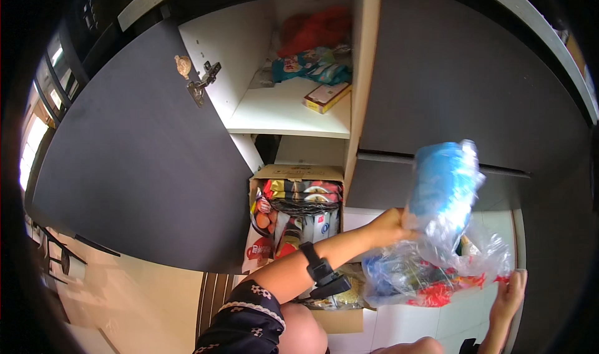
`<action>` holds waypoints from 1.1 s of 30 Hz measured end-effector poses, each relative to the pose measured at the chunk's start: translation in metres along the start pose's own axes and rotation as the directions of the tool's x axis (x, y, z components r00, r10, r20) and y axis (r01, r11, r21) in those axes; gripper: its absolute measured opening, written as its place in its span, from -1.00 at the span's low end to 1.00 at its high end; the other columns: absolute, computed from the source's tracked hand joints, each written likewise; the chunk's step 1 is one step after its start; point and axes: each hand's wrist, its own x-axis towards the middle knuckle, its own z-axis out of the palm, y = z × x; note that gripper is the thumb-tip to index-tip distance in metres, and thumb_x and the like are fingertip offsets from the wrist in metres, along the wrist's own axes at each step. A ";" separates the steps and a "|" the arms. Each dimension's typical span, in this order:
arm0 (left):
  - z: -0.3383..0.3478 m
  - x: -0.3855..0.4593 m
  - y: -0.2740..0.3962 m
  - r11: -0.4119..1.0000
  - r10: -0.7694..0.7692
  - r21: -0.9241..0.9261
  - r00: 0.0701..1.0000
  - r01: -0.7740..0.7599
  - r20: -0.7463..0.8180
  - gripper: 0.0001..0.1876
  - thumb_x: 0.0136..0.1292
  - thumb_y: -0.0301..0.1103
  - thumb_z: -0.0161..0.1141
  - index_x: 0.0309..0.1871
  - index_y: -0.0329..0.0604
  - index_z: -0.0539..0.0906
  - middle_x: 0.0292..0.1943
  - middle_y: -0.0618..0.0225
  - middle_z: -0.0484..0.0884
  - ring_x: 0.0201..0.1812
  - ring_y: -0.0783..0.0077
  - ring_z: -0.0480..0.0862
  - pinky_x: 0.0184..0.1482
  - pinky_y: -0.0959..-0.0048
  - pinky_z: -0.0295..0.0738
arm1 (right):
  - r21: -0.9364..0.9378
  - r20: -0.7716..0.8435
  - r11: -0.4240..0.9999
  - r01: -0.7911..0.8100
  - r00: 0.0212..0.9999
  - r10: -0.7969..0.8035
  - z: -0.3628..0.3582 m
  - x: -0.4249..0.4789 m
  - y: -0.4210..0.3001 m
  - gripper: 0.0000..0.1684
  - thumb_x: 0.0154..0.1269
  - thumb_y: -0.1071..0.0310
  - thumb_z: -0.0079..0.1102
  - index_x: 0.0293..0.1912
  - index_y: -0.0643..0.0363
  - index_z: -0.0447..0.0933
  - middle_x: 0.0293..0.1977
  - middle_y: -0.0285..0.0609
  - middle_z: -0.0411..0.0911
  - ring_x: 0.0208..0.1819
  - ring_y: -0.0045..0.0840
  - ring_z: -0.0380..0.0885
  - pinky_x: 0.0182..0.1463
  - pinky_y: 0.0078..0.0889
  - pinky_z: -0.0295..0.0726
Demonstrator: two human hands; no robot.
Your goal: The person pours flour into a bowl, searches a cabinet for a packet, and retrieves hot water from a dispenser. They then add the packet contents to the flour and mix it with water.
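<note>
My left hand (392, 225) is closed on the lower end of a blue item in clear plastic wrapping (442, 185), held up over a bag. Pinched in my right hand (511, 288) is the edge of a clear plastic bag with red print (433, 279). Several items show dimly through that bag; what they are is hard to tell. Left of it, below my left forearm, part of another box or bag of packaged goods (353, 291) shows.
An open cabinet has a dark door (140, 166) at left. Its white shelf (290, 106) bears a small yellow box (327, 96), teal packets (309, 66) and a red bag (320, 31). Below, a cardboard box (299, 171) holds several packaged foods. A closed dark door (449, 73) stands right.
</note>
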 end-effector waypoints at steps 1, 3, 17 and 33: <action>0.002 0.005 -0.018 0.992 -0.098 -0.082 0.995 0.097 -0.004 -0.69 0.19 -0.29 0.21 -0.02 -0.22 0.58 -0.31 0.32 0.66 -0.28 0.51 0.59 -0.18 0.45 0.48 | -0.013 0.057 0.997 -0.071 0.996 0.071 0.006 -0.007 0.012 -0.75 -0.07 0.75 0.02 -0.36 0.30 0.27 -0.39 -0.10 0.22 -0.41 -0.36 0.27 -0.38 -0.49 0.30; 0.017 0.009 -0.045 0.954 -0.258 -0.153 0.966 0.259 0.026 -0.65 0.18 -0.26 0.22 0.02 -0.17 0.57 -0.28 0.33 0.66 -0.26 0.49 0.59 -0.16 0.45 0.48 | 0.009 0.070 0.989 -0.151 0.986 0.150 0.034 -0.029 0.065 -0.76 -0.06 0.72 0.05 -0.36 0.29 0.30 -0.38 -0.08 0.26 -0.39 -0.28 0.33 -0.35 -0.43 0.36; 0.005 -0.070 -0.102 0.948 -0.256 0.190 0.966 0.256 -0.022 -0.68 0.23 -0.53 0.07 0.06 -0.24 0.55 0.05 0.11 0.56 0.09 0.27 0.51 0.16 0.38 0.36 | -0.228 0.310 0.963 -0.142 0.927 0.210 0.164 -0.092 0.175 -0.94 0.11 0.45 0.06 -0.37 0.17 0.40 -0.29 -0.04 0.43 -0.29 -0.07 0.49 -0.32 -0.09 0.47; 0.040 -0.026 -0.058 0.665 -0.272 0.716 0.824 -0.212 0.497 -0.64 -0.15 -0.54 -0.02 -0.26 0.00 0.66 0.03 0.31 0.59 0.19 0.28 0.44 0.38 0.02 -0.05 | -0.172 0.176 0.895 -0.412 0.881 0.439 0.139 -0.107 0.236 -0.90 0.11 0.47 0.14 -0.32 0.24 0.46 -0.33 -0.08 0.44 -0.31 -0.20 0.47 -0.24 -0.29 0.46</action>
